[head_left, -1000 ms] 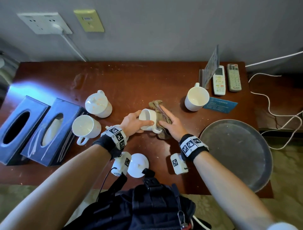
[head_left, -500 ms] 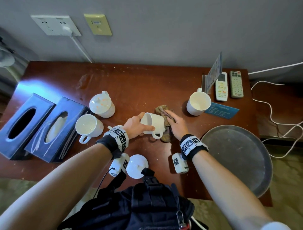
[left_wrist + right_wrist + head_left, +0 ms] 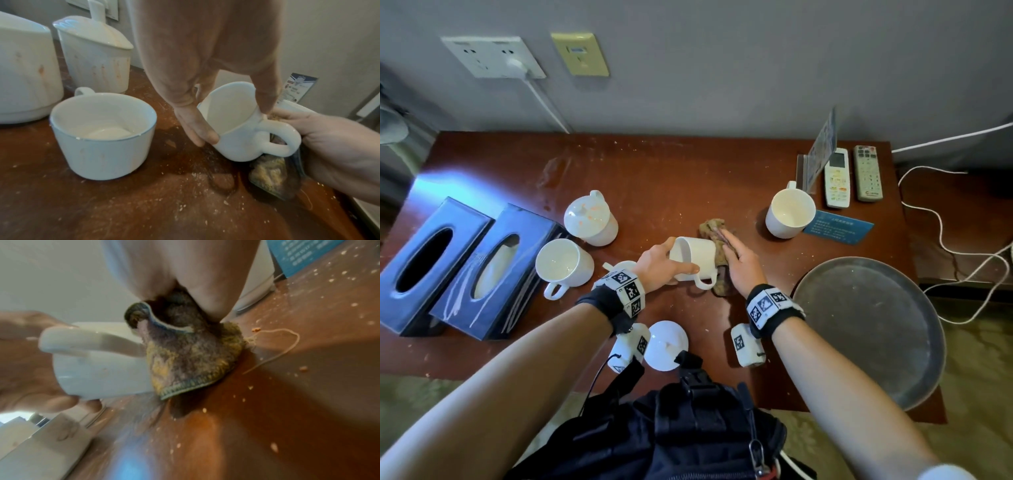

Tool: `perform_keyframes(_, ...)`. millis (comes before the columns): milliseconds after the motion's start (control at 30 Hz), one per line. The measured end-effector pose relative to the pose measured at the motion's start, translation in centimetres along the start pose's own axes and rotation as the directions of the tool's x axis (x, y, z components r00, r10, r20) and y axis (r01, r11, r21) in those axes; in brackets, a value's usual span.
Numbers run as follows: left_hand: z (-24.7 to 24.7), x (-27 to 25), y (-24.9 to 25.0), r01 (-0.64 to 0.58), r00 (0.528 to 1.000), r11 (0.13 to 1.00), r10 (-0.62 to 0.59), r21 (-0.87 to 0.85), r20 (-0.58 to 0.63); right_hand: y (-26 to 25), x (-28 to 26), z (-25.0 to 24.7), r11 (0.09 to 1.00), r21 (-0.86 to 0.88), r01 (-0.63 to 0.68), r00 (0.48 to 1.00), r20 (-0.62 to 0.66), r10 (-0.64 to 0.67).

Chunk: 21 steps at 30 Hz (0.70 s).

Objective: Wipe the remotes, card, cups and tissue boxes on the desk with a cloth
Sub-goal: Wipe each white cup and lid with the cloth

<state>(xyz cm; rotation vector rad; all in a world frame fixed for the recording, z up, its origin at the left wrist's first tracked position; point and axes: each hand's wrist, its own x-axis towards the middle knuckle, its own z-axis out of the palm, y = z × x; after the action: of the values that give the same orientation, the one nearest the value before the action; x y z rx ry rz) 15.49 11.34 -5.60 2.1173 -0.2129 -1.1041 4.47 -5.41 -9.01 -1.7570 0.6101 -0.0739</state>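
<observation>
The fingers (image 3: pixel 197 128) of the left hand (image 3: pixel 657 263) curl over the rim of a small white ceramic cup with a loop handle (image 3: pixel 693 257), thumb on its outer wall, holding it tipped on its side just above the middle of the reddish-brown wooden bench (image 3: pixel 654 178); the fingers (image 3: pixel 729 240) of the right hand (image 3: pixel 743 267) lie nearly straight, pressing a worn brown-and-yellow terry cloth (image 3: pixel 717 236) against the cup's base. This looks like the cup-wiping step, and the next move probably calls for turning the cup so the cloth reaches its wall and handle. Both forearms reach in from the near edge, wrists low.
</observation>
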Motion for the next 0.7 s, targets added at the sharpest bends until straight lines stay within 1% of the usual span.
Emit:
perform_keyframes(67,-0.1,0.0,0.2,0.006,1.000,0.999,-0.005,-0.046,0.018,-0.5,0.0,-0.2,1.000,-0.019,0.019,1.000,0.003,-0.019)
perform_keyframes(167,-0.2,0.1,0.0,0.031,0.999,0.989,-0.027,-0.144,0.030,-1.4,-1.7,0.0,0.996,0.001,0.092,0.993,0.075,-0.092)
perform_keyframes(233,-0.2,0.0,0.1,0.048,0.998,0.986,-0.042,-0.158,0.040,-1.0,-2.4,0.1,0.996,0.025,0.080,0.990,0.116,-0.083)
perform_keyframes(300,-0.2,-0.2,0.4,0.035,0.999,0.989,-0.029,-0.144,0.041,-0.5,-2.3,-0.2,0.994,0.112,0.005,0.993,0.117,-0.019)
perform_keyframes(367,-0.2,-0.2,0.4,0.043,0.999,0.989,-0.040,-0.145,0.029,-0.1,-1.6,-0.3,0.982,0.177,-0.067,0.995,0.090,0.052)
perform_keyframes(433,-0.2,-0.3,0.3,0.051,0.999,0.988,-0.048,-0.144,0.025,0.1,-0.9,-0.3,0.979,0.182,-0.092,0.996,0.037,0.087)
perform_keyframes(600,-0.6,-0.9,-0.4,-0.020,0.997,1.000,0.020,-0.001,0.068,0.0,-0.7,-1.1,0.975,0.201,-0.096,0.990,-0.084,0.114)
perform_keyframes(700,-0.7,-0.9,-0.3,-0.023,0.998,0.999,0.025,-0.038,0.063,0.0,-1.2,-1.9,0.979,0.177,-0.096,0.988,-0.102,0.115)
